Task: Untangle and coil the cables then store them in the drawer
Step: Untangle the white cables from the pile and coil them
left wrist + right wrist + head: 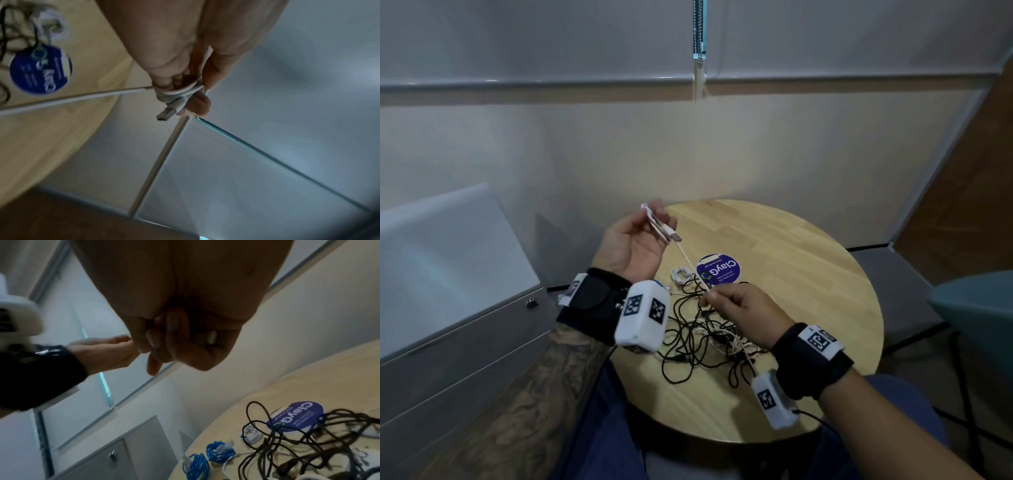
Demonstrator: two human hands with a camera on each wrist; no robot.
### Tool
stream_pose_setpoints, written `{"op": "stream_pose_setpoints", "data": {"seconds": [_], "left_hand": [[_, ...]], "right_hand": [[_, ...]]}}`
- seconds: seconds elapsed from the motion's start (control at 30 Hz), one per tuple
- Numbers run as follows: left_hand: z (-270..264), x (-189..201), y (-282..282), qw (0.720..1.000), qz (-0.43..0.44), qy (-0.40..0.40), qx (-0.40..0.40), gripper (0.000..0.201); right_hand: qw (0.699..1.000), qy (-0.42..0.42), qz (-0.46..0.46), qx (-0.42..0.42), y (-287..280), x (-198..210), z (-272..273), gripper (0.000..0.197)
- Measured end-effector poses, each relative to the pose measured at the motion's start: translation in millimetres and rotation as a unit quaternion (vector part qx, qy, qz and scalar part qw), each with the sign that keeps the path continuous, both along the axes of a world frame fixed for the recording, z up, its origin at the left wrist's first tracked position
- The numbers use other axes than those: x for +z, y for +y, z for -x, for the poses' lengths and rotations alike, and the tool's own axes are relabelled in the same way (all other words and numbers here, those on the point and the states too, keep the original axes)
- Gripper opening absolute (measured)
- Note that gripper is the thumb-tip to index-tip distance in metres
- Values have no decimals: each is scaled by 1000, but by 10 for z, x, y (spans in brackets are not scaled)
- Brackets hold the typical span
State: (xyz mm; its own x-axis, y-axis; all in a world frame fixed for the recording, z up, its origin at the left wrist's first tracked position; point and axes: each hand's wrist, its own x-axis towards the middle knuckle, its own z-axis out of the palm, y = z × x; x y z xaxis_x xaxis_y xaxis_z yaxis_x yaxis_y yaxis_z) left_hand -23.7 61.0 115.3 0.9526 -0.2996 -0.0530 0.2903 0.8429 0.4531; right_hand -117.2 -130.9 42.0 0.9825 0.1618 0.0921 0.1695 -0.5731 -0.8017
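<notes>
A: Surface?
B: Round light-wood table (791, 246), purple round sticker (718, 270) near its centre. Tangle of black cables (688, 335) mixed with white ones at 6 o'clock of the sticker, touching its edge.

A: Task cable?
B: White cable (690, 265) runs taut between both hands, above the table. Left hand (631, 241), at 10 o'clock of the sticker, has fingers curled round a few wound loops with the USB plug (165, 114) sticking out. Right hand (743, 313), at 5 o'clock of the sticker, pinches the strand between thumb and fingertips, other fingers curled in.

A: Anything coiled already?
B: Two blue cable coils (207, 457) lie side by side near the table edge, seen in the right wrist view only. Small white coil (681, 275) at 9 o'clock of the sticker.

A: Room?
B: Grey drawer cabinet (458, 329) with a keyhole lock (531, 303) at 9 o'clock of the table, drawers closed. Pale wall behind, frosted glass panels (551, 37) above. Teal chair (976, 301) at 3 o'clock.
</notes>
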Motion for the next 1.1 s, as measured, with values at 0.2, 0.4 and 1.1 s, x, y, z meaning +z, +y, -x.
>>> {"op": "stream_pose_setpoints", "data": {"seconds": [0.2, 0.4, 1.1], "left_hand": [[46, -452, -173, 898, -389, -184, 90, 17], [307, -636, -247, 809, -507, -273, -117, 26], [-117, -1281, -411, 892, -369, -59, -253, 34]], "right_hand": [[980, -102, 158, 59, 127, 180, 98, 29], [969, -186, 161, -33, -113, 429, -4, 21], [998, 61, -14, -25, -193, -476, -546, 29]]}}
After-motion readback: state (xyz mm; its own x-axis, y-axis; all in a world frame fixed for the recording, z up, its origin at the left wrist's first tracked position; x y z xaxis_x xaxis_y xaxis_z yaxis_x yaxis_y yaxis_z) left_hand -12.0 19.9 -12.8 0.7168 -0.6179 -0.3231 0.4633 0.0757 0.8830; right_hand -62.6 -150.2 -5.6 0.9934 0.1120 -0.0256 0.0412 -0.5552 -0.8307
